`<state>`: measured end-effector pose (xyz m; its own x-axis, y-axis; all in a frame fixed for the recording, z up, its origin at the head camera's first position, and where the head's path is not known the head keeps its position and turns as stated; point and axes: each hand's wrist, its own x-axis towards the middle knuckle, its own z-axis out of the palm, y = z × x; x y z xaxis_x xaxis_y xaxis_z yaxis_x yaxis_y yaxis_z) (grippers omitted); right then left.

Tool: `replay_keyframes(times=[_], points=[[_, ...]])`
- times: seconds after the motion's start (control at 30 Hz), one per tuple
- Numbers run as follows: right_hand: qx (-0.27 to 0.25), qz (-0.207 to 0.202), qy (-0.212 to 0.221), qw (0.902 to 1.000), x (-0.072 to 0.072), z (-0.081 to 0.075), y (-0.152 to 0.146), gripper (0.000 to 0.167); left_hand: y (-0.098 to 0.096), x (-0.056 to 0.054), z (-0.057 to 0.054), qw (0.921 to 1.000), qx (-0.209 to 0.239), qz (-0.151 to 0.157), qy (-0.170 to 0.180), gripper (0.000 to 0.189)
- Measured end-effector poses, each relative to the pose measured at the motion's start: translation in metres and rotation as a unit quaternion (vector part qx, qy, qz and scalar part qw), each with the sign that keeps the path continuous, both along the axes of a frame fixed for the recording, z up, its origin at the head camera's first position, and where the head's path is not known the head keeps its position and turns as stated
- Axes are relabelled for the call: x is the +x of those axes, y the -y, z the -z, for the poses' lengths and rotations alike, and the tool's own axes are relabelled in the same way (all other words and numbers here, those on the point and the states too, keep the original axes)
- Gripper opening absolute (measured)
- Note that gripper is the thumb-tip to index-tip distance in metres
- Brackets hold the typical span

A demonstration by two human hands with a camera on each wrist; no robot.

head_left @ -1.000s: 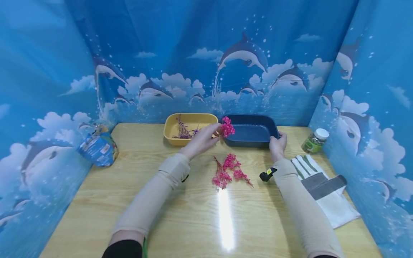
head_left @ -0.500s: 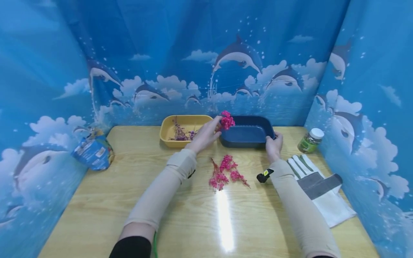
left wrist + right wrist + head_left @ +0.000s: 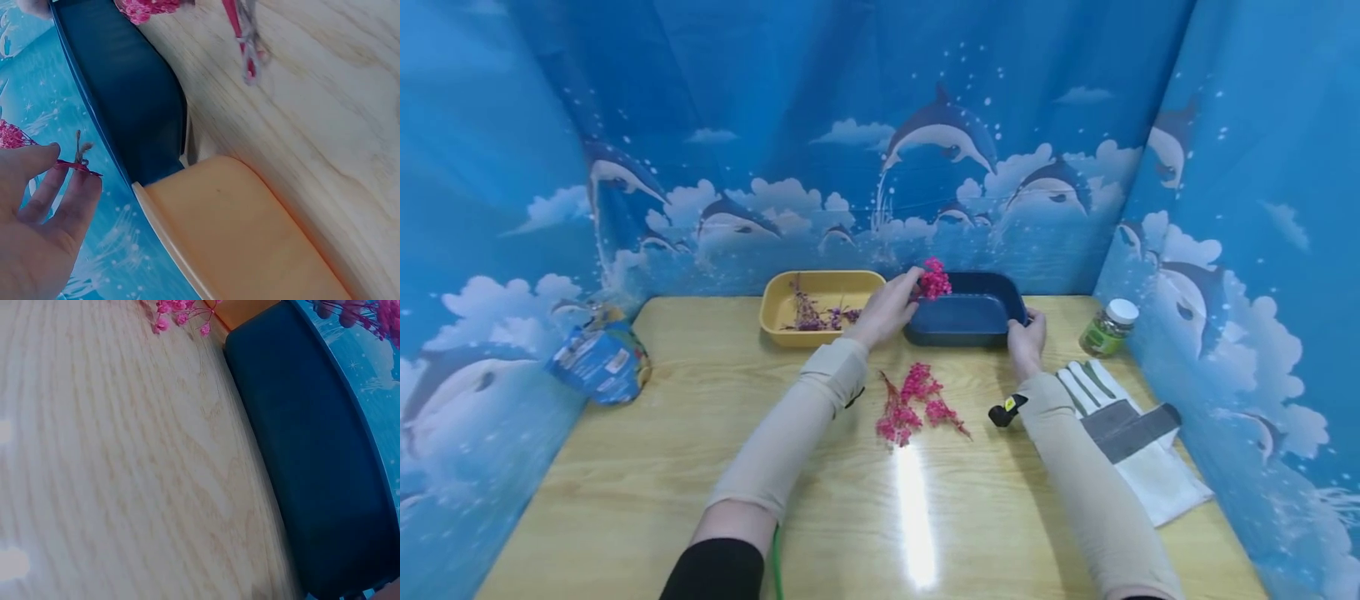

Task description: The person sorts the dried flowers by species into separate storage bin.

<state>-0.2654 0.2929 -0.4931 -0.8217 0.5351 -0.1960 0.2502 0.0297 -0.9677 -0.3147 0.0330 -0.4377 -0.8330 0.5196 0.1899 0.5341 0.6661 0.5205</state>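
Observation:
My left hand [image 3: 886,310] pinches the stem of a pink dried flower bunch [image 3: 936,282] between thumb and fingertips. In the left wrist view, a bit of twine [image 3: 82,150] is tied round that stem. The flower head is over the left back part of the navy tray [image 3: 958,339]. My right hand [image 3: 1027,340] grips the tray's right end, thumb at the rim. Several more pink dried flower bunches [image 3: 917,385] lie on the table in front of the tray. Left of it, the yellow tray [image 3: 797,339] holds purple dried flowers [image 3: 808,315].
On the right stand a white-lidded jar [image 3: 1107,328] and, nearer me, a white and grey work glove [image 3: 1138,442]. A blue bag [image 3: 602,362] sits at the table's left edge. A dolphin-print curtain [image 3: 850,125] closes off the back and sides.
My left hand has carried the pink flower bunch slightly right and up, further over the navy tray. The right hand keeps its grip on the tray. The head view has turned a little right.

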Motion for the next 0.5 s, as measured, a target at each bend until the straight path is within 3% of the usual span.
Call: replay_keyframes(times=[0.5], points=[[0.005,-0.010,0.004,0.9999,0.001,0.000,-0.001,0.050,-0.020,-0.007,0.004,0.9970,-0.073,0.015,-0.024,0.053]])
